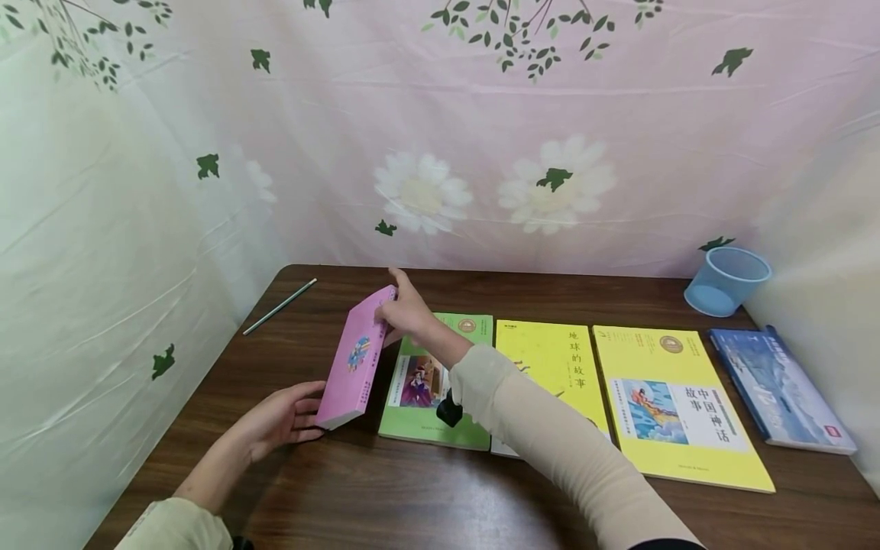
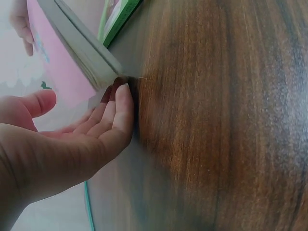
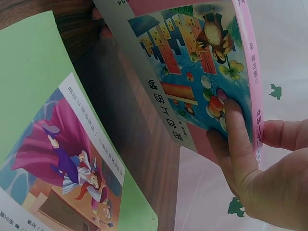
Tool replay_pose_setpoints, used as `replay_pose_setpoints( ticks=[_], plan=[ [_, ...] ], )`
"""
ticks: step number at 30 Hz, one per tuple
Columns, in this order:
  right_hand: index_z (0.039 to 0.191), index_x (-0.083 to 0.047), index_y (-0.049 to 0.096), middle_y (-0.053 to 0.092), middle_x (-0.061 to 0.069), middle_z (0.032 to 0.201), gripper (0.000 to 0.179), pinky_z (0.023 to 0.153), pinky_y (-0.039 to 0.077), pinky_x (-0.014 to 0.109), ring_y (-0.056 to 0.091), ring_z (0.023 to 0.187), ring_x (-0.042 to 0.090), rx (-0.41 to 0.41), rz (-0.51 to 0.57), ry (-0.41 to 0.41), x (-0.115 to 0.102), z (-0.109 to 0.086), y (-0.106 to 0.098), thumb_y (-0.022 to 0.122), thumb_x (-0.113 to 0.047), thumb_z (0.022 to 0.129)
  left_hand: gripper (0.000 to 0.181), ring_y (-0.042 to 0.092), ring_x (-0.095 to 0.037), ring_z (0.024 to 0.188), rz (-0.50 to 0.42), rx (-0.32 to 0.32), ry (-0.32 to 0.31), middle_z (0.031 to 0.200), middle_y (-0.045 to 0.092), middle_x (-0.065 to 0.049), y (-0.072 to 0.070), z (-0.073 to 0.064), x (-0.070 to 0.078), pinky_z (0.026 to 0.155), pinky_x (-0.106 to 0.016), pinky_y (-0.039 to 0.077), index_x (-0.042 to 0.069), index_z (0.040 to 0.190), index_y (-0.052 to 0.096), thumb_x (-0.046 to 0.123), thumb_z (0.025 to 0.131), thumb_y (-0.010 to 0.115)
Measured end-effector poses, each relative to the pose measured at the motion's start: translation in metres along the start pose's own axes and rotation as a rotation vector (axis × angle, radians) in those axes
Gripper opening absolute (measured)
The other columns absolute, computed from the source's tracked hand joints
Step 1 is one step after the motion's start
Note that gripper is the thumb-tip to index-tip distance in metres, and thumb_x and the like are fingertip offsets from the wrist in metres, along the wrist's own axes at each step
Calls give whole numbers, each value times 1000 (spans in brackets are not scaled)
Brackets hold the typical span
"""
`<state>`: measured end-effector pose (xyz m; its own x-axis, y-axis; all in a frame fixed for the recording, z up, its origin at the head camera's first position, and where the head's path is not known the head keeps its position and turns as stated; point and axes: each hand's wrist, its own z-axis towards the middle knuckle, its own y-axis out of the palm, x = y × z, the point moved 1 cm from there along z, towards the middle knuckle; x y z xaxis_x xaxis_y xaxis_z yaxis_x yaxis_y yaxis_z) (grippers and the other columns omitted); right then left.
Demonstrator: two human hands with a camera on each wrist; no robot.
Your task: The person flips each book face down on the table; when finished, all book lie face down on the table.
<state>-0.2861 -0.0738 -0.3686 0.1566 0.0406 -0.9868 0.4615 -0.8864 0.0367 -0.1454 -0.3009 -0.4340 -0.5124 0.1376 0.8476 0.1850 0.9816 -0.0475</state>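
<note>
A pink book (image 1: 354, 357) is held tilted above the table, its spine toward the right. My right hand (image 1: 410, 307) grips it by the upper spine side; in the right wrist view the fingers (image 3: 238, 132) press the illustrated cover and the thumb lies on the other side. Around the book's lower corner is my left hand (image 1: 285, 416), its thumb (image 2: 41, 102) apart from the book and its loosely bent fingers beneath the lower edge. Contact there is hard to tell. A green book (image 1: 436, 435) lies just right of the pink one, partly behind my right forearm.
Two yellow books (image 1: 550, 351) and a blue book (image 1: 784, 389) lie in a row to the right. A blue cup-shaped bin (image 1: 727, 283) leans at the back right corner. At the back left lies a thin pencil-like stick (image 1: 279, 307). Patterned curtains (image 1: 447, 114) enclose the table (image 1: 440, 504).
</note>
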Motion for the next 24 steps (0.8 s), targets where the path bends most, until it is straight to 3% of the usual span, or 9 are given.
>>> replay_pose_setpoints(
  ticks=[5,10,19,24],
  plan=[
    [161,-25,8,33,24,152,93,63,62,47,69,89,38,-9,15,-13,-1,1,0,56,7,88,59,68,-16,97,-1,-63,17,109,70,-2,-3,1,0,90,-40,57,2,148,37,43,106,45],
    [162,-24,7,32,23,153,94,63,62,47,69,88,38,-14,27,-12,1,3,-1,56,7,88,55,65,-14,97,30,-79,25,106,70,4,-5,2,-1,87,-37,54,4,146,39,40,105,47],
    [162,-26,7,32,23,153,94,62,62,47,69,83,35,-5,-1,10,4,4,0,55,7,88,61,64,-9,86,19,47,11,95,70,7,-4,-3,0,80,-30,53,-1,146,37,35,101,58],
    [162,-27,7,45,27,136,94,62,62,46,70,76,31,7,-20,14,6,4,2,55,7,88,61,63,-6,79,2,116,23,87,69,8,-4,-6,2,74,-26,52,-2,145,39,33,100,60]
  ],
)
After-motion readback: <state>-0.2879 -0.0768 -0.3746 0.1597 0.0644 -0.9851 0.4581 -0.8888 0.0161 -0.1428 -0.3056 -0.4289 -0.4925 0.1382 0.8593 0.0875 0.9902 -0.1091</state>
